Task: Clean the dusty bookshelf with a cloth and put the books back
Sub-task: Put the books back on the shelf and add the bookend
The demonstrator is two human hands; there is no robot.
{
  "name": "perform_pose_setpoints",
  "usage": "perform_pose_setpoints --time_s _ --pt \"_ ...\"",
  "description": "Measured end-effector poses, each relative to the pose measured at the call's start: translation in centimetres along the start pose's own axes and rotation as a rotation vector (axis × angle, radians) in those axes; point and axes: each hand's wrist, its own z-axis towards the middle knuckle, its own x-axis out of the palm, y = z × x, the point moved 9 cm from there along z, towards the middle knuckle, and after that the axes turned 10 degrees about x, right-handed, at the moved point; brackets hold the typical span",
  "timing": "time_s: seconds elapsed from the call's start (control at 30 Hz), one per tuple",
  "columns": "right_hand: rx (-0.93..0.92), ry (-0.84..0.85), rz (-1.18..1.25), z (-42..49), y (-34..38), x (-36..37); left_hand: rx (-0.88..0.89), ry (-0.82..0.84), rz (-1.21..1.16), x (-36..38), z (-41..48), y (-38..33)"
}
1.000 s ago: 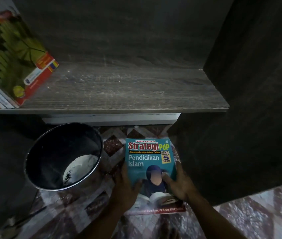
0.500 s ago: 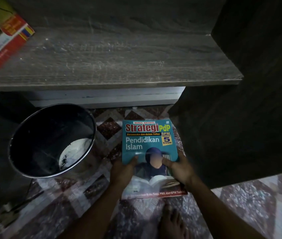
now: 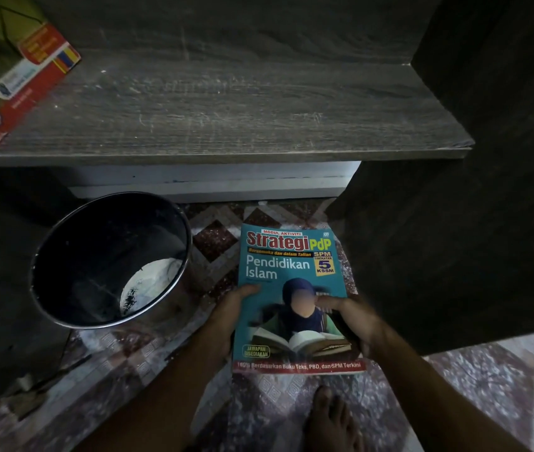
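Holding a teal workbook [image 3: 278, 269] with both hands, the person stands over it near the shelf's front edge. Cover reads "Strategi PdP, Pendidikan Islam"; it faces up, title end pointing far, toward the shelf.

Left hand [image 3: 226, 318]: grips the book's left edge, thumb laid across the cover. The other fingers are curled under the book, out of sight.

Right hand [image 3: 357, 324]: grips the right edge, thumb pressed flat on the cover near its middle. The remaining fingers are hidden beneath, so I cannot tell how they lie.

Whether the book is lifted off the patterned floor [image 3: 259, 406] or resting on it cannot be told from this angle. It is well short of the shelf board.

Shelf board [image 3: 226, 119]: grey wood grain, with pale streaks and scuffs across its surface. At its far left a red and green book [image 3: 27, 76] leans tilted, with more book edges just under it at the frame's edge.

Below the board runs a white plinth [image 3: 207, 181]. A dark side panel [image 3: 454, 239] rises on the right, just beside the workbook.

Left of the workbook stands a round metal bin [image 3: 109, 256], upright on the floor, dark inside, with a pale patch and dark specks at its bottom.

A bare foot [image 3: 331, 419] shows at the near edge, below the book.
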Motion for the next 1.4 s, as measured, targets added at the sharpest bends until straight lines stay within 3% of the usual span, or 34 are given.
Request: perform_pose_setpoints --time_s 0.27,0.5,1.0,1.4 --pt "-0.028 0.07 0.078 -1.1 0.6 1.0 0.026 0.039 0.037 0.0 -0.4 -0.8" --pt "0.104 0.281 0.285 -3.7 1.1 2.6 -0.023 0.048 0.003 -0.4 -0.8 -1.3" --pt "-0.059 0.084 0.277 -9.2 3.1 1.5 0.108 0.038 0.061 0.6 -4.8 -4.6" --pt "-0.215 0.148 0.235 -20.7 4.4 1.9 0.175 0.169 0.253 2.7 -15.7 -9.9"
